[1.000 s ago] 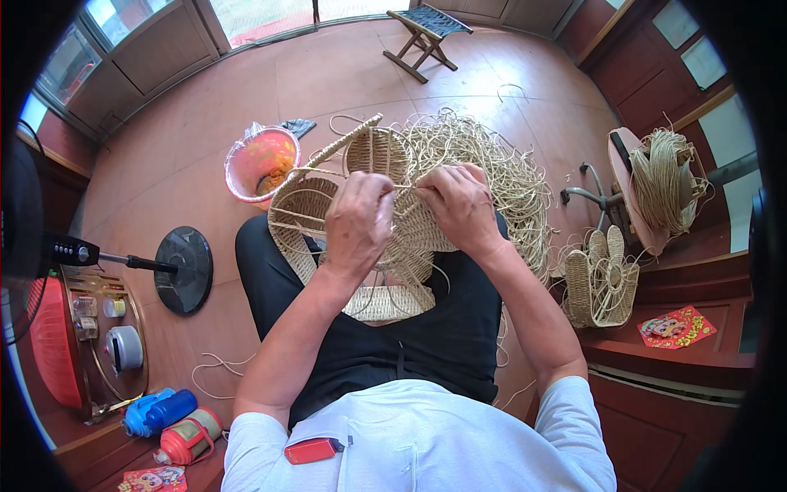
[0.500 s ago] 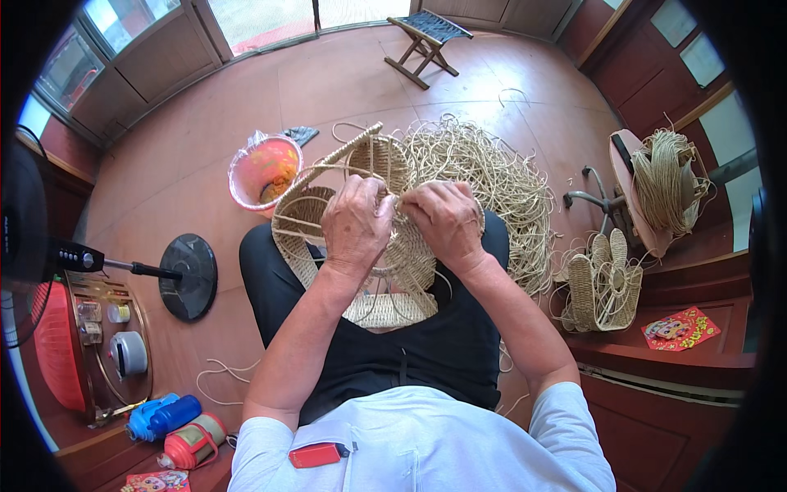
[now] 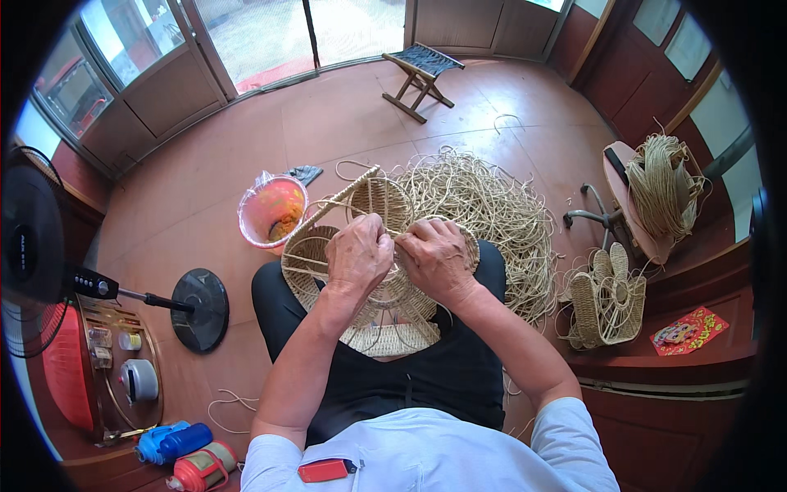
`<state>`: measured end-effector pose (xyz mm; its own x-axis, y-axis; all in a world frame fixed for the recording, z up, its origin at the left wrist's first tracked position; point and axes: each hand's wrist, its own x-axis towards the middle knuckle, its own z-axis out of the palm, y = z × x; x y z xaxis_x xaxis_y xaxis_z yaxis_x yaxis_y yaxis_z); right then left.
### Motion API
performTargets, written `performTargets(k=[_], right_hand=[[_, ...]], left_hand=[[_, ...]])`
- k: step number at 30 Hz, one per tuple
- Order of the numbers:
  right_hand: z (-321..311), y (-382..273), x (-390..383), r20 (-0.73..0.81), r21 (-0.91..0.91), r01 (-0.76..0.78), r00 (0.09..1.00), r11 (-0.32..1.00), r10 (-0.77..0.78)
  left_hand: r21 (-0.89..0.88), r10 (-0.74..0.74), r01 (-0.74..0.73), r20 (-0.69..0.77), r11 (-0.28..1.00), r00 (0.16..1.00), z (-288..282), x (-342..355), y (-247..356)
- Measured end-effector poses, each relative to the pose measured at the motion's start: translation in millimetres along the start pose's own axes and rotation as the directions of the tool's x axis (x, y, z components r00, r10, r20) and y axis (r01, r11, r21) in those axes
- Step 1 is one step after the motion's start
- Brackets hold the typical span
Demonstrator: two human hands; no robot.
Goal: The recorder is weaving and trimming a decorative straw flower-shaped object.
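A pale woven straw basket (image 3: 385, 197) with round, petal-like sections and open gaps rests across my lap between my knees. Over its middle my two hands meet, knuckles up. My left hand (image 3: 357, 254) is closed, its thumb and fingers pinched on a straw cord at the weave. Close beside it, almost touching, my right hand (image 3: 438, 258) is closed too, fingertips pinching the same spot on the basket. The cord between the fingertips is mostly hidden by the fingers. Below the hands, a flat woven panel (image 3: 385, 339) of the basket shows against my dark trousers.
A big heap of loose straw cord (image 3: 492, 221) lies right of the basket. At left are a pink lined bucket (image 3: 254, 225) and a standing fan's base (image 3: 201, 310). A stool holds a cord bundle (image 3: 664, 189); another woven piece (image 3: 607, 299) sits below. A folding stool (image 3: 420, 78) stands ahead.
The whole view has tilted, so the room sits lower in the picture. Both hands stay pinched together over the basket, with only a slight shift in the wrists.
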<state>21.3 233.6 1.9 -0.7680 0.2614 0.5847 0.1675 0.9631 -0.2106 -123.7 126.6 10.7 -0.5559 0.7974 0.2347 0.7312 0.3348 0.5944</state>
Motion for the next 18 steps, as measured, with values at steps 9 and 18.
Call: performTargets(k=[9,18], right_hand=[[14,-12,6,-0.021,-0.104,-0.107,0.994,0.989,0.105],[26,-27,-3,-0.014,0.027,-0.250,0.968,0.968,0.251]], left_hand=[[-0.185,-0.100,0.093,-0.026,0.978,0.995,7,-13,0],[-0.346,0.036,-0.080,-0.131,0.935,0.991,9,-20,-15]])
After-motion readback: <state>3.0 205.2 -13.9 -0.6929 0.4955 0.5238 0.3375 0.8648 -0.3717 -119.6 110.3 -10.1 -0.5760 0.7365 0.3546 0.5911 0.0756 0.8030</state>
